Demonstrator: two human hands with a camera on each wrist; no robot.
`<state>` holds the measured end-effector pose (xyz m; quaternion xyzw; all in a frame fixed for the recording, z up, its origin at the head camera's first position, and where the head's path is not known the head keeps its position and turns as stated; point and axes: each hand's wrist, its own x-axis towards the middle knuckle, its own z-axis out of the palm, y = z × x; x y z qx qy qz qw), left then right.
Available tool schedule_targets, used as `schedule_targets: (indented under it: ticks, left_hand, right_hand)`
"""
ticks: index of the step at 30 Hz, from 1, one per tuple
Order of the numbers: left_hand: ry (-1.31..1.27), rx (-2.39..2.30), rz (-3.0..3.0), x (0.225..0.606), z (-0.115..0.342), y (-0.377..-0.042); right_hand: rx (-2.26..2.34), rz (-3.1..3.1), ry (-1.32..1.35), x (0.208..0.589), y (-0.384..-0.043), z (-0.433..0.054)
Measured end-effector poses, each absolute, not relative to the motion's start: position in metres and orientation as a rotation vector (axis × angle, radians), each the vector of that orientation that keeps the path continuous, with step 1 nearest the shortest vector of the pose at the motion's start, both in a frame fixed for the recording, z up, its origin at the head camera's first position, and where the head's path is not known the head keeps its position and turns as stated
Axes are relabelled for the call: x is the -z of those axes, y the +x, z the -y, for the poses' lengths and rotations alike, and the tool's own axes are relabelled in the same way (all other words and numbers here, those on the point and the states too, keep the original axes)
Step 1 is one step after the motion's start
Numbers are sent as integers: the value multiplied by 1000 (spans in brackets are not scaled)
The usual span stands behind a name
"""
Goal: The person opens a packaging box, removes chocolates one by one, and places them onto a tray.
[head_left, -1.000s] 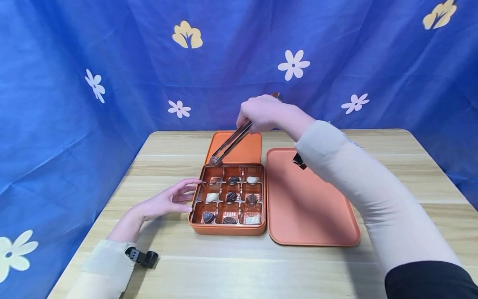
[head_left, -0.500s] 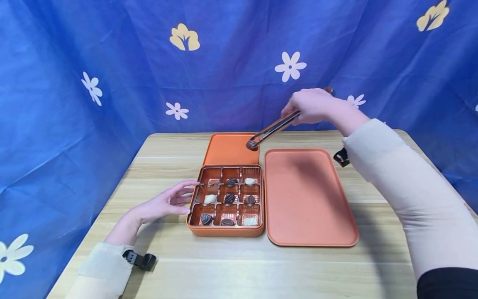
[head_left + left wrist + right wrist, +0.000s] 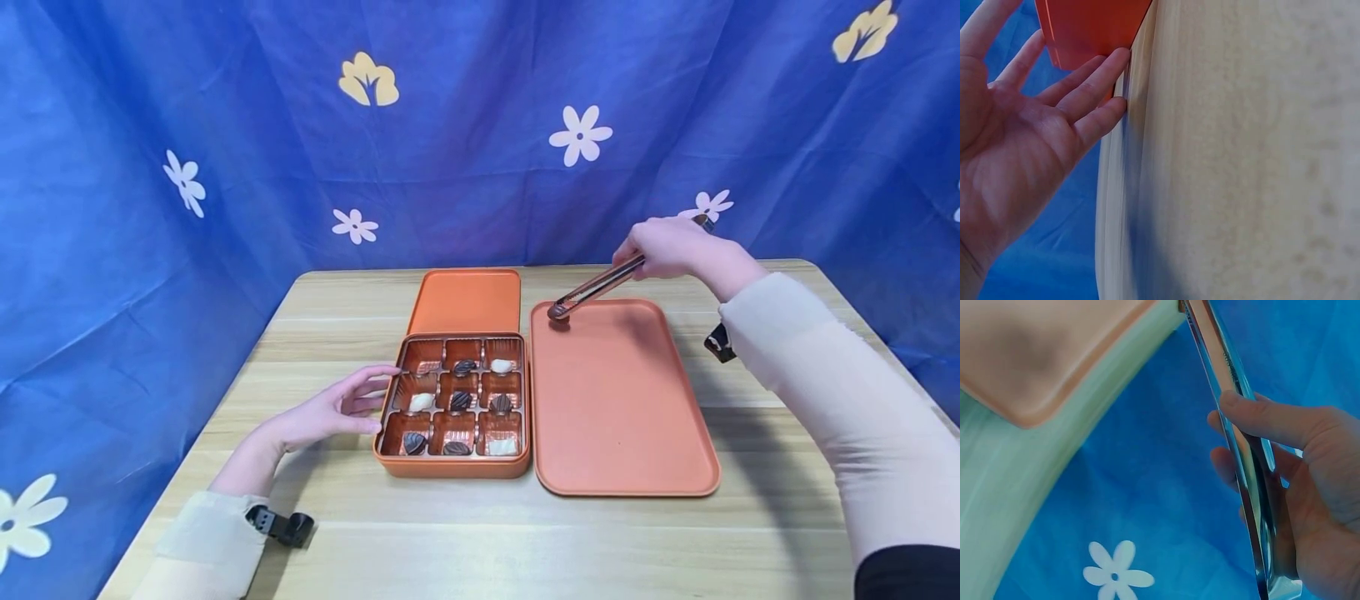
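My right hand (image 3: 675,246) grips metal tongs (image 3: 600,285), thumb on one arm and fingers round the other in the right wrist view. The tips of the tongs pinch a dark chocolate (image 3: 558,311) over the back left corner of a salmon-coloured tray (image 3: 622,417), with a small shadow right below it. At the left side of an orange box (image 3: 453,468), my left hand (image 3: 337,406) rests its fingertips and thumb, fingers spread and loosely extended. Inside the box, a brown divided insert holds several dark chocolates (image 3: 461,401) and white chocolates (image 3: 422,402).
Behind the box lies an orange lid (image 3: 468,300). Tray and box stand side by side on a wooden table (image 3: 420,533). A blue curtain (image 3: 450,167) with flower prints hangs past the table's back and left edges.
My right hand has carried the tongs and dark chocolate from the box's back left compartment rightward, past the lid, then down over the tray. The left hand stays at the box.
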<state>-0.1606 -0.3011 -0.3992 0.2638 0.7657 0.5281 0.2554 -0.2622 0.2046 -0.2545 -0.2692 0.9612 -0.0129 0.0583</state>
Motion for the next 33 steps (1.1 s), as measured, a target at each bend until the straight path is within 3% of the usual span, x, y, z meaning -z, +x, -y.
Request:
schedule_targets:
  ticks: [11,22,33]
  left_hand:
    - [717,-1446,-2065,398,302,-161]
    - [714,-1446,-2054,396,300,-163]
    - [713,-1450,-2054,397,302,-163]
  right_hand:
    - [33,-2911,-767,270,-266,-204]
    - [123,-2918,-848,249,-260,-202]
    - [125,-2895,-983,235,-251,-165]
